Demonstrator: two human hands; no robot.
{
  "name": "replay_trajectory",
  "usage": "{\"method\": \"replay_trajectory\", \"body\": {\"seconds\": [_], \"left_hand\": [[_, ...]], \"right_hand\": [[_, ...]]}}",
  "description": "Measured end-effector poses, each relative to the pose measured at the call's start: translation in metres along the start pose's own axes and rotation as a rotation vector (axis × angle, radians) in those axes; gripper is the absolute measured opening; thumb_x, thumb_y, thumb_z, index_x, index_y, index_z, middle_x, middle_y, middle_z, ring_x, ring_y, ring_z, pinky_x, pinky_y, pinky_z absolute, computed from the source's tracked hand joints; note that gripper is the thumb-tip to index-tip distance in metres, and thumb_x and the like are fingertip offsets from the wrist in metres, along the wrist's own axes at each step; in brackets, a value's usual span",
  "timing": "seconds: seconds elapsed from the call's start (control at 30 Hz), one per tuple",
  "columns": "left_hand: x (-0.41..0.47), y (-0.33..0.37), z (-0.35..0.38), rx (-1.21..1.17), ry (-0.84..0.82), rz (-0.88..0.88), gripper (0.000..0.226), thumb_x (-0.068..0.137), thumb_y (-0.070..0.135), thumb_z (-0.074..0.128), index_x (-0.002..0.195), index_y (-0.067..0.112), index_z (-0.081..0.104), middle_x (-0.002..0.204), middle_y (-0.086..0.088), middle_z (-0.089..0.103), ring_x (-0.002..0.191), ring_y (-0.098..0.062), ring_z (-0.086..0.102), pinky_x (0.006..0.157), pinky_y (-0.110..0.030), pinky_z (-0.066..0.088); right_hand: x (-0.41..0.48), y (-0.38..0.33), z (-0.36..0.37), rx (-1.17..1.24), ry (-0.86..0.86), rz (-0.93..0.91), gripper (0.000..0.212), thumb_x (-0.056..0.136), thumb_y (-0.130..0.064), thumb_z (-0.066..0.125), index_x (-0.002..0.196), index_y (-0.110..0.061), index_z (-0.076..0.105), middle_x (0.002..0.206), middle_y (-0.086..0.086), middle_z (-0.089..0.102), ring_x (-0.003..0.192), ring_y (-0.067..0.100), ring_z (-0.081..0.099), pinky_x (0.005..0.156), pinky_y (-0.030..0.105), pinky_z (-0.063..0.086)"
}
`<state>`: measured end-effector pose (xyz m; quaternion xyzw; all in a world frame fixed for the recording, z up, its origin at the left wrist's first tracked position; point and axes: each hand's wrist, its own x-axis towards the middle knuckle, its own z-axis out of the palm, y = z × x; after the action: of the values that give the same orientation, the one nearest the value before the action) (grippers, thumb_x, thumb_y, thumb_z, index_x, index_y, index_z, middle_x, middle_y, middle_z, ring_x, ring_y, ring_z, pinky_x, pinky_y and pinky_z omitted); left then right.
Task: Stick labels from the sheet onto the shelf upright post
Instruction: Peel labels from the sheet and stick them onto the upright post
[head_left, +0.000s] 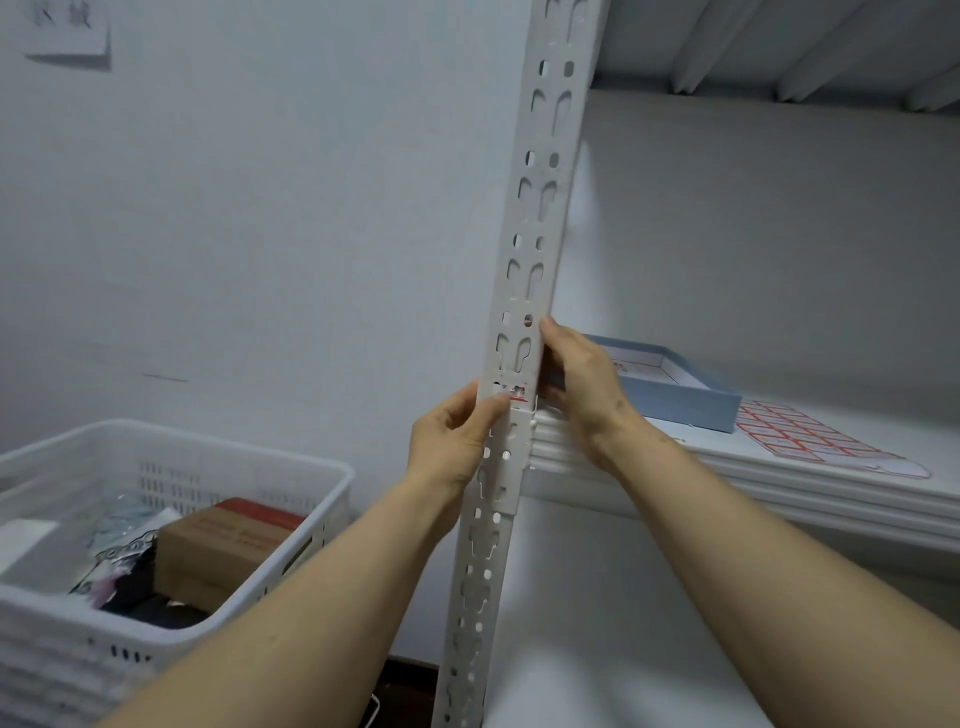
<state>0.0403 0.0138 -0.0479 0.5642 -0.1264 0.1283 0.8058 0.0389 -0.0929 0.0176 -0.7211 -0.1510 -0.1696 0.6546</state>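
Note:
A white perforated shelf upright post (540, 208) runs from top to bottom through the middle of the view. A small white label with red edging (511, 391) sits on the post's front face at shelf height. My left hand (457, 436) grips the post's left edge, its thumb pressing the label's lower left corner. My right hand (582, 379) wraps the post's right edge beside the label, thumb pointing up along the post. The label sheet (810, 431), white with rows of red-bordered labels, lies flat on the shelf to the right.
A shallow blue box (696, 400) stands on the white shelf (779, 483) behind my right hand. A white slotted basket (218, 618) at lower left holds a brown carton and other items. A paper note (67, 26) hangs on the wall at top left.

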Motion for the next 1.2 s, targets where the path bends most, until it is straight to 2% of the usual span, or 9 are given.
{"method": "replay_trajectory", "body": {"seconds": [0.13,0.2,0.27,0.37,0.47,0.63,0.93,1.07,1.2], "left_hand": [[-0.001,-0.006,0.003,-0.056,-0.007,-0.002,0.02,0.089,0.019,0.061,0.105,0.024,0.072,0.097,0.004,0.075,0.085,-0.005,0.069,0.071,-0.014,0.052],[-0.001,-0.007,0.004,-0.086,0.0,0.0,0.022,0.09,0.019,0.06,0.11,0.022,0.07,0.098,0.003,0.075,0.087,-0.008,0.07,0.072,-0.017,0.053],[-0.002,-0.009,0.006,-0.108,0.001,0.004,0.022,0.09,0.019,0.06,0.109,0.021,0.07,0.097,0.002,0.075,0.087,-0.01,0.07,0.071,-0.018,0.054],[-0.002,-0.01,0.007,-0.125,0.016,-0.004,0.023,0.09,0.02,0.061,0.111,0.02,0.07,0.098,0.0,0.075,0.089,-0.013,0.071,0.075,-0.023,0.055],[-0.002,-0.01,0.008,-0.135,0.024,-0.005,0.02,0.09,0.021,0.061,0.107,0.022,0.071,0.096,0.0,0.075,0.086,-0.014,0.071,0.074,-0.024,0.055],[-0.001,-0.011,0.009,-0.161,0.029,0.001,0.015,0.09,0.021,0.061,0.098,0.025,0.072,0.094,0.0,0.076,0.085,-0.013,0.071,0.074,-0.024,0.056],[0.001,-0.014,0.01,-0.179,0.05,-0.007,0.015,0.088,0.023,0.063,0.1,0.024,0.073,0.095,-0.001,0.076,0.086,-0.016,0.071,0.08,-0.029,0.056],[0.002,-0.013,0.012,-0.191,0.063,-0.016,0.018,0.088,0.023,0.064,0.104,0.021,0.072,0.094,-0.002,0.076,0.085,-0.015,0.071,0.075,-0.025,0.057],[0.002,-0.013,0.012,-0.181,0.074,-0.022,0.019,0.088,0.024,0.064,0.104,0.02,0.072,0.092,-0.002,0.076,0.082,-0.014,0.07,0.074,-0.025,0.057]], "right_hand": [[-0.001,0.0,0.001,0.013,0.001,-0.005,0.03,0.098,-0.033,0.042,0.092,-0.015,0.065,0.101,0.017,0.068,0.088,0.025,0.061,0.091,0.049,0.048],[-0.001,0.002,0.001,0.028,-0.001,-0.015,0.027,0.098,-0.032,0.043,0.091,-0.017,0.065,0.094,0.009,0.069,0.086,0.023,0.063,0.09,0.046,0.05],[-0.001,0.003,0.001,0.031,-0.009,-0.025,0.025,0.098,-0.031,0.044,0.092,-0.018,0.065,0.091,0.004,0.069,0.086,0.021,0.064,0.089,0.044,0.05],[-0.001,0.004,0.001,0.02,0.001,-0.034,0.024,0.096,-0.032,0.047,0.095,-0.016,0.066,0.1,0.01,0.07,0.095,0.031,0.065,0.093,0.048,0.049],[-0.001,0.005,0.001,0.009,0.007,-0.034,0.024,0.095,-0.033,0.049,0.094,-0.018,0.067,0.105,0.012,0.069,0.103,0.033,0.063,0.095,0.051,0.048],[0.001,0.008,-0.001,0.0,0.001,-0.045,0.023,0.094,-0.035,0.05,0.092,-0.018,0.066,0.101,0.009,0.07,0.1,0.03,0.065,0.094,0.051,0.049],[0.001,0.009,-0.001,-0.004,-0.001,-0.046,0.023,0.093,-0.035,0.051,0.089,-0.019,0.066,0.1,0.007,0.07,0.101,0.029,0.064,0.094,0.05,0.049],[0.001,0.009,-0.001,-0.004,-0.004,-0.04,0.024,0.094,-0.036,0.05,0.092,-0.017,0.065,0.102,0.01,0.07,0.1,0.029,0.064,0.091,0.05,0.049],[0.002,0.01,-0.001,-0.019,0.003,-0.048,0.027,0.092,-0.039,0.051,0.095,-0.017,0.066,0.105,0.01,0.069,0.102,0.029,0.064,0.094,0.051,0.049]]}}
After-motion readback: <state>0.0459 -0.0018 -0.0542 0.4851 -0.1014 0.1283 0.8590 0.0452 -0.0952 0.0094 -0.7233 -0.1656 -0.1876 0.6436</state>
